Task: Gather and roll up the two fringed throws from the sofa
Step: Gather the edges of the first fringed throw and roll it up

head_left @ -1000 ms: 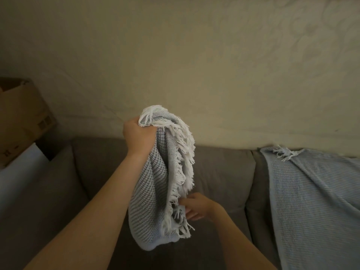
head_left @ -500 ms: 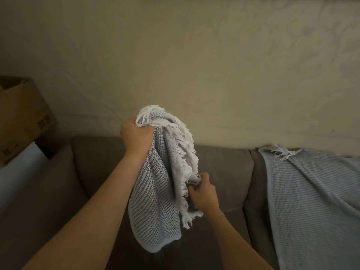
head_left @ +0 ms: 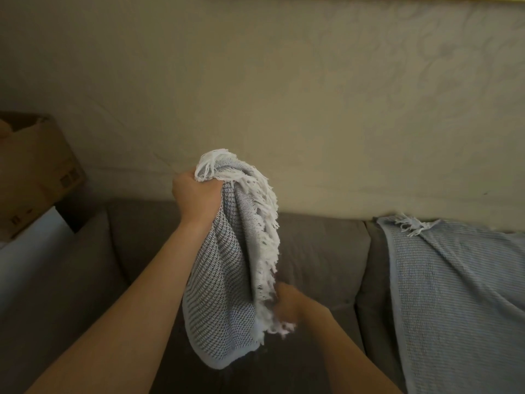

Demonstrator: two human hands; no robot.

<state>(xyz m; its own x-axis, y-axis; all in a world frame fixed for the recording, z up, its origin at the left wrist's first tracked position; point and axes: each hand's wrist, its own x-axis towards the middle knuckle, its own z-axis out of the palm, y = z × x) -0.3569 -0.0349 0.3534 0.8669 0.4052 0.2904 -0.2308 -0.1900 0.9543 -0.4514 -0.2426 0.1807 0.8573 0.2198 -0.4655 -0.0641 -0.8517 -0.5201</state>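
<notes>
The grey-blue throw [head_left: 224, 268] hung bunched in front of the sofa's [head_left: 318, 251] back cushions, over the left half of the seat. Its white fringe [head_left: 265, 223] ran down the right side of the bundle. Its hemmed lower edge curved round at the bottom, in front of the dark seat, and whether it touched the seat could not be told.

The left hand [head_left: 196, 194] gripped the top of the bundle in a tight fist, fingers wrapped round the gathered cloth, with a tuft of fringe sticking out above the knuckles. The right hand [head_left: 287, 305] was lower, at the bottom end of the fringe, with its fingers curled round the tassels there. It was blurred, so the exact hold could not be made out.

The second throw [head_left: 454, 294], pale blue, lay draped over the right end of the sofa's back and down toward the seat. Its left hem ran just beside the seam between the back cushions, and a knot of fringe sat at the back's top edge. It was well apart from the held bundle, and a stretch of grey back cushion showed between them. More cushion and the sofa's left arm showed to the left of the bundle.

Above the sofa's top edge rose a cream wall [head_left: 284, 95]. Past the left arm stood a cardboard box [head_left: 37, 172] on something white [head_left: 31, 245].
</notes>
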